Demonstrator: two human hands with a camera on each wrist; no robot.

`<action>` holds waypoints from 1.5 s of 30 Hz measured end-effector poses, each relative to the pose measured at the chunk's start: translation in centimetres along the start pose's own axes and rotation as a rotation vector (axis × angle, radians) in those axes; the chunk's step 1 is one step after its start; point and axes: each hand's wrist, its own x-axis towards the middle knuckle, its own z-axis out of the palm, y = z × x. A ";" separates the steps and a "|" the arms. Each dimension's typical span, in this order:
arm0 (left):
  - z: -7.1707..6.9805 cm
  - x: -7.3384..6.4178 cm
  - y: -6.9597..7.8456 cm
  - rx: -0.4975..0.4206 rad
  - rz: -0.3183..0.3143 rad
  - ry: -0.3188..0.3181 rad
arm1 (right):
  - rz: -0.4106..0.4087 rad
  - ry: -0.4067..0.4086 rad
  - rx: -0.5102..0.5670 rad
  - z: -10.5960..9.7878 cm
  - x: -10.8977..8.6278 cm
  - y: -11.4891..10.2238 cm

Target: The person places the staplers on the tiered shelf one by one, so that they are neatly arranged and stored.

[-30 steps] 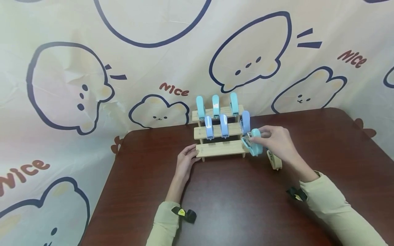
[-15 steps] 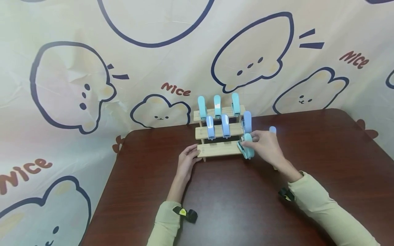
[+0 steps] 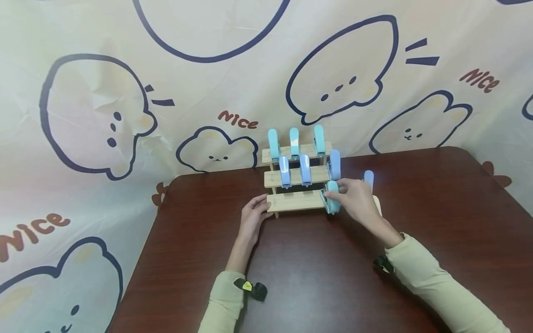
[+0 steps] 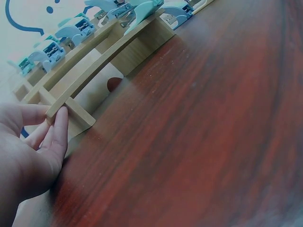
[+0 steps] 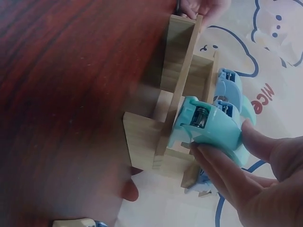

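A three-step wooden display rack [image 3: 295, 201] stands near the back of the table. My left hand [image 3: 253, 216] pinches the left end of its lowest step, as the left wrist view also shows. My right hand [image 3: 359, 200] grips a teal stapler [image 3: 331, 198] between thumb and fingers at the right end of that step. In the right wrist view the stapler [image 5: 215, 127] touches or nearly touches the board; exact contact is unclear. Three teal staplers [image 3: 294, 142] line the top step. Three periwinkle-blue staplers [image 3: 306, 170] stand along the middle one.
Another stapler [image 3: 368, 177], blue and cream, is on the table to the right, partly hidden behind my right hand. A pale cloth [image 3: 200, 92] with cartoon drawings hangs behind the dark wooden table [image 3: 308, 268].
My right hand has carried the teal stapler leftward onto or just over the right end of the lowest step. My left hand keeps its hold on the rack.
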 end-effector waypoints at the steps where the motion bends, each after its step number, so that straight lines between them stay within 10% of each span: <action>1: 0.0 0.0 0.0 0.000 0.002 0.000 | -0.001 0.000 -0.001 0.0 0.0 0.0; 45: -0.1 -0.1 0.2 0.008 0.006 -0.017 | -0.041 0.008 -0.199 2.4 0.1 -0.9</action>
